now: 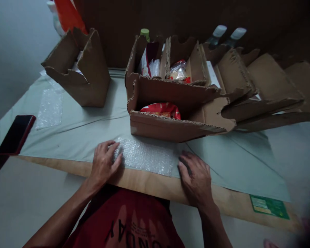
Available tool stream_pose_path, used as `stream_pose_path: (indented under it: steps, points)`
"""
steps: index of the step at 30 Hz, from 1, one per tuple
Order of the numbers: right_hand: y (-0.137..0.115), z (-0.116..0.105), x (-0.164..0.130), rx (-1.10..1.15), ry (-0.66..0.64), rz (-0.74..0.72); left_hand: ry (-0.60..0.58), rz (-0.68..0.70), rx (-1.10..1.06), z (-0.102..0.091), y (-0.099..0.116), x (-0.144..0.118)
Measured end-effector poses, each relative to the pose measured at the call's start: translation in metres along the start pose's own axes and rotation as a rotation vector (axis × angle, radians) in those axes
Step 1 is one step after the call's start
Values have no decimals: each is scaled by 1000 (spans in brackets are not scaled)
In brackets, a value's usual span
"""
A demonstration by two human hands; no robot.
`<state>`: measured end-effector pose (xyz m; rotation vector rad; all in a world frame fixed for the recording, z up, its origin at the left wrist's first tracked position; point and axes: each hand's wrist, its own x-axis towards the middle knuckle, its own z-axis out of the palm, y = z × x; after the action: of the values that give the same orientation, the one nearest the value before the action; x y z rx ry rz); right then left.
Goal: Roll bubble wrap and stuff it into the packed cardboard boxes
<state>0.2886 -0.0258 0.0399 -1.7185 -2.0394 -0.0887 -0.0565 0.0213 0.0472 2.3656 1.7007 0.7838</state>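
A flat strip of bubble wrap point(144, 156) lies on the cloth near the table's front edge, between my two hands. My left hand point(105, 160) rests at its left end, fingers apart, the tips touching or almost touching the wrap. Just off the right end, my right hand point(195, 172) sits on the cloth with fingers loosely bent and apart, holding nothing. Directly behind the wrap stands an open cardboard box point(175, 125) with a red snack packet point(161, 110) inside.
Several more cardboard bins line the back right, holding packets. A separate cardboard box point(95, 72) stands at left, near another bubble wrap piece point(49, 107) and a phone point(17, 134). Bottles with white caps point(219, 31) rise behind. A green card point(270, 206) lies at the right front edge.
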Motion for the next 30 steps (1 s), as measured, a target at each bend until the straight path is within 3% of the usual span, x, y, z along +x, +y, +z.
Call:
stream_pose_path:
  steps: [3,7,11,13,15,19,21,23,25,28,30]
  points:
    - [-11,14,18,-45,-34,-5,-37,-106,122,3,0,1]
    - [-28,26,25,41,-37,23,-56,-140,-17,13,8,0]
    - [-51,12,8,381,-117,170,-82,-284,-216,-10,-3,7]
    - [-74,9,5,572,-212,211,-101,-356,-220,-28,-19,23]
    - [-100,13,10,713,-314,183,-109,-338,-156,-38,-37,49]
    - [-135,30,33,793,-504,89,-143,-183,13,-18,-59,105]
    - [-140,34,41,802,-543,89,-119,-124,59,-6,-63,115]
    - [-139,32,45,845,-567,131,-64,-47,3,-10,-61,102]
    - [-136,27,46,922,-616,219,-54,33,-143,-28,-53,69]
    - [-136,21,46,1110,-686,377,-246,107,-365,-59,-32,6]
    - [-138,22,47,1235,-715,442,-316,144,-383,-65,-19,-24]
